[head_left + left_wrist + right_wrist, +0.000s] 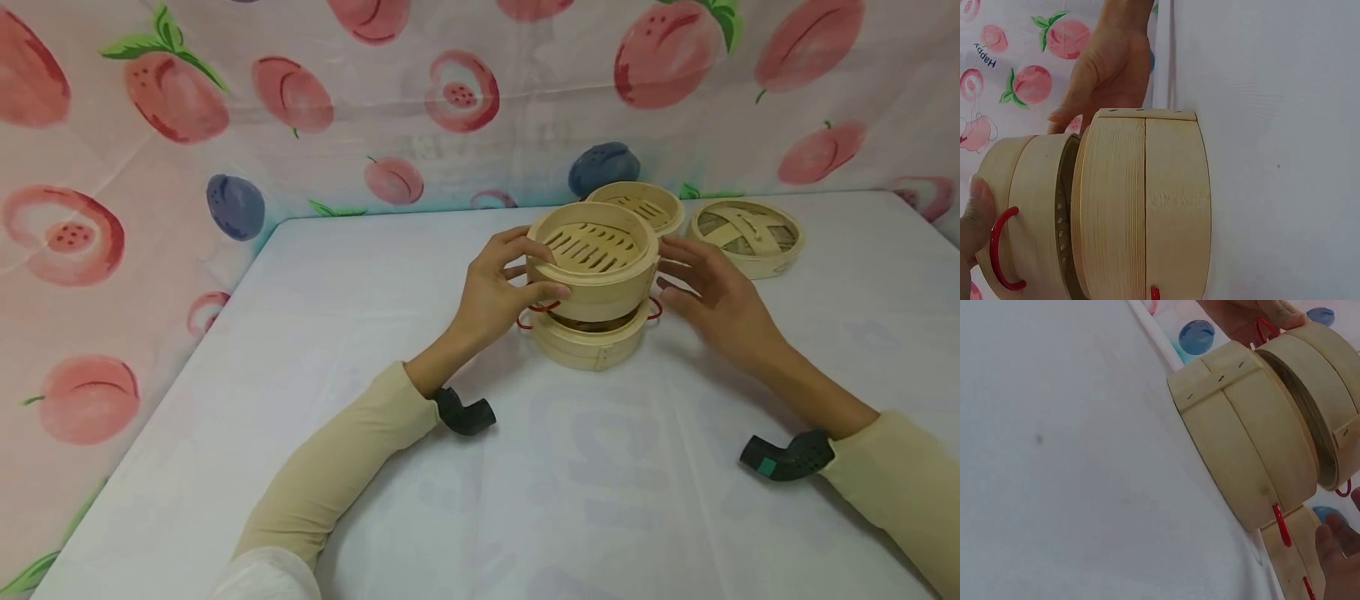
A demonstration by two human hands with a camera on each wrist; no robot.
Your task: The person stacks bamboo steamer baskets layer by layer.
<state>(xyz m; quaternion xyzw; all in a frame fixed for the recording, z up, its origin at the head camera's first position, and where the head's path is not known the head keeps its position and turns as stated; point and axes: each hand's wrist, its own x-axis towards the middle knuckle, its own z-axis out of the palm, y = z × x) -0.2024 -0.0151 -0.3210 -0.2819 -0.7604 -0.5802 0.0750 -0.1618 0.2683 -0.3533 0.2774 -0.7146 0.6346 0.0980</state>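
My left hand (495, 271) grips the left side of a round bamboo steamer basket (609, 293), thumb on the outer wall and fingers over the rim. This slatted basket is raised and slightly tilted over a second steamer basket (581, 350) standing on the table. A dark gap shows between the two in both wrist views. Beside the upper basket's right wall is my right hand (716, 292), its fingers loosely bent and fingertips close to the rim. In the right wrist view those fingers (1334, 547) appear near a red loop handle (1345, 489).
Behind the held basket stands another slatted steamer basket (645, 200), partly hidden. A woven bamboo lid (750, 237) lies to its right at the table's back. The white-covered table (525, 483) meets a fruit-print cloth (465, 167) at the back and left.
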